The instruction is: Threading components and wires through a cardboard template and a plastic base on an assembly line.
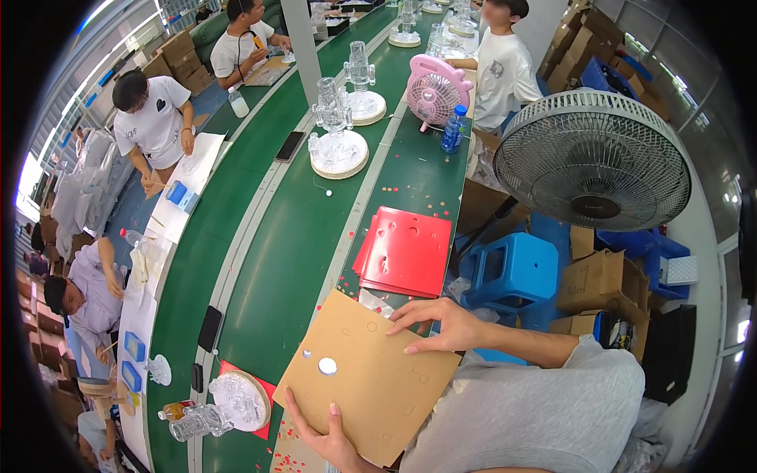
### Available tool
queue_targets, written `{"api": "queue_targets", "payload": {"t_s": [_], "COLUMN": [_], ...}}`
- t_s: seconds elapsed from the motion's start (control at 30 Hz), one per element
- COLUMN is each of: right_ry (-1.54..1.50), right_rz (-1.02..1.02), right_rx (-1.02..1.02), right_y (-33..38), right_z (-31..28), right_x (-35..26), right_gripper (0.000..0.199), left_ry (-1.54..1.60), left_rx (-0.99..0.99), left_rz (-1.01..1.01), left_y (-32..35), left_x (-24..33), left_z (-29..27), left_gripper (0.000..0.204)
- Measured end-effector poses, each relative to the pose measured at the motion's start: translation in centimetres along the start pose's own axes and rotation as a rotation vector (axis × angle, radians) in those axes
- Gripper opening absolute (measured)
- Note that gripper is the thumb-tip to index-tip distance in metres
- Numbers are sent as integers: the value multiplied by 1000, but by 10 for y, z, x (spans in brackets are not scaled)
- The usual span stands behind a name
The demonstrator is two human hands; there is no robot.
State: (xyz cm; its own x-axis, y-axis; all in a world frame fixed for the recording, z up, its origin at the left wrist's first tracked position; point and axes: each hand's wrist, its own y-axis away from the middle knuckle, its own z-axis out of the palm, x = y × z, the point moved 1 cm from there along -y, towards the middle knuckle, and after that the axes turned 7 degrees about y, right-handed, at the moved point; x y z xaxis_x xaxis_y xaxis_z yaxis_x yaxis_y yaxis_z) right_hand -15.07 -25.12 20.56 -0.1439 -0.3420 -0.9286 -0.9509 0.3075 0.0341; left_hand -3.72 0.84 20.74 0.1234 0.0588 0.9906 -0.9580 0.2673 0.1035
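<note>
I hold a brown cardboard sheet with punched round holes, flat above the green bench. My left hand grips its near edge from below, thumb on top. My right hand presses on its far right corner with fingers spread. One hole near the sheet's left side shows white. Just beyond the sheet lies a stack of red square sheets with holes in them.
A green conveyor bench runs away from me, carrying clear plastic pieces on round wooden discs, a pink desk fan and a blue bottle. A large floor fan, blue stool and cardboard boxes stand right. Other people work along the left.
</note>
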Motion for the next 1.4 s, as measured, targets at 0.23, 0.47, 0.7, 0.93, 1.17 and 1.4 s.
{"api": "queue_targets", "payload": {"t_s": [0.23,0.47,0.7,0.93,1.17,1.4], "right_ry": [-3,-6,-8,4,11,11], "right_rz": [0,-3,9,2,-6,-5], "right_rx": [5,7,11,11,7,18], "right_y": [1,0,1,1,1,2], "right_z": [-1,0,0,1,0,1], "right_x": [0,0,1,5,3,3], "right_gripper": [40,40,39,40,40,41], "left_ry": [10,2,-7,-14,-19,21], "left_rx": [-7,6,8,4,11,-9], "left_rz": [16,6,-1,9,8,0], "left_y": [0,0,1,1,2,0], "left_x": [-3,-3,1,-2,1,-3], "left_z": [-2,-1,1,0,2,-1], "left_gripper": [76,75,74,74,75,76]}}
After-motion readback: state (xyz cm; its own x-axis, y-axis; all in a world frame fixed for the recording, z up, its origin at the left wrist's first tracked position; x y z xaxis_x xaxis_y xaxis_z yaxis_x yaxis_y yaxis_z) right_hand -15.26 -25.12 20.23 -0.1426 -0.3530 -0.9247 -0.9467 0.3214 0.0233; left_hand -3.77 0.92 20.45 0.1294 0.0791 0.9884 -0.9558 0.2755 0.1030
